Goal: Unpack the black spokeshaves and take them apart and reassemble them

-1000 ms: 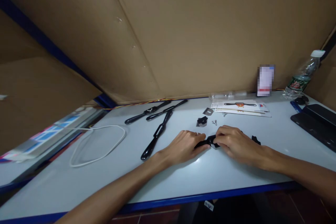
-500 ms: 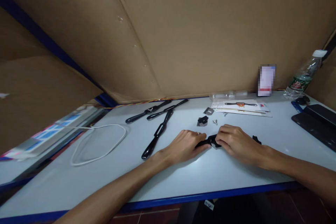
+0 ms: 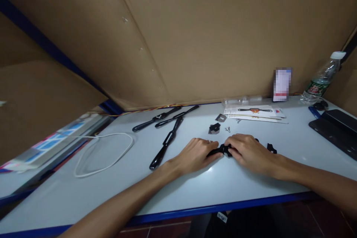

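Note:
A black spokeshave lies at the front of the table between my hands. My left hand is closed round its left handle. The fingers of my right hand are bent and pressed onto its middle, where a metal blade edge shows; what lies under the fingertips is hidden. Behind the hands are a black cap piece on a metal blade, a loose slotted blade and silver screws. Another black cap piece lies beyond my right hand.
To the left lie black spokeshave bodies and a white cable loop. Printed cards, a clear plastic package and a phone stand along the back. A bottle and a black case are at right.
My right fingers have shifted slightly to the left over the spokeshave's middle. My left hand stays round the handle. The other parts keep their places.

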### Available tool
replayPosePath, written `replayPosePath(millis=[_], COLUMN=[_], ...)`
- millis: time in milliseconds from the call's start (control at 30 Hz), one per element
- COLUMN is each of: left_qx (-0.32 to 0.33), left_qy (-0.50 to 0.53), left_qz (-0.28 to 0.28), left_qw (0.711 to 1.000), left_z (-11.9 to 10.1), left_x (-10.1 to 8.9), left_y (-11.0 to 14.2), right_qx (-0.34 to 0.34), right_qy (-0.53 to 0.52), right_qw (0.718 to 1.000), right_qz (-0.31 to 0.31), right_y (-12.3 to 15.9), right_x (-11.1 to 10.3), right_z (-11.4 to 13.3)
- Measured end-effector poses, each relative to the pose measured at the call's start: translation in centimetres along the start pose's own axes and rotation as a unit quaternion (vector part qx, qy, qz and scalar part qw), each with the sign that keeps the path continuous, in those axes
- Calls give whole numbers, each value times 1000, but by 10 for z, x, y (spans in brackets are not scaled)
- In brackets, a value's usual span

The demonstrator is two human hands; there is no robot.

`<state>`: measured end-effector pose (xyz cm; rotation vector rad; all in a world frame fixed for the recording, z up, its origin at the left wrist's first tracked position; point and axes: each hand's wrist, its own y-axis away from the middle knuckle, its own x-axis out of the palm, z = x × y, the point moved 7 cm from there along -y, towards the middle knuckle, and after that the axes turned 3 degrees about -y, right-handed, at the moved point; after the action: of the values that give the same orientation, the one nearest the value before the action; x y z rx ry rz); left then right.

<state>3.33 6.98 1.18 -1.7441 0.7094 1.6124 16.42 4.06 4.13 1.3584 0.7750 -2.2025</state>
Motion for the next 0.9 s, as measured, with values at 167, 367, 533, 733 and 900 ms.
replayPosePath(millis=[167,367,533,733,900], left_qx=[-2,3,3,9,8], left_qy=[4,11,8,1,11], left_qz=[3,6,3,-5,0], left_qw=[1000,1000,1000,1000,1000], left_z=[0,0,0,-1,0], left_x=[1,0,1,0,1], left_y=[1,0,0,0,1], right_qx=[57,23,-47,-20,37], right_qy=[-133,-173,-28,67,-18], right_qw=[990,980,997,997,998], right_qz=[-2,90,63,39,46], right_y=[-3,-5,-3,-2,-1], right_x=[0,-5,-7,7,-2], right_z=[-13,-21,-12,-1,-15])
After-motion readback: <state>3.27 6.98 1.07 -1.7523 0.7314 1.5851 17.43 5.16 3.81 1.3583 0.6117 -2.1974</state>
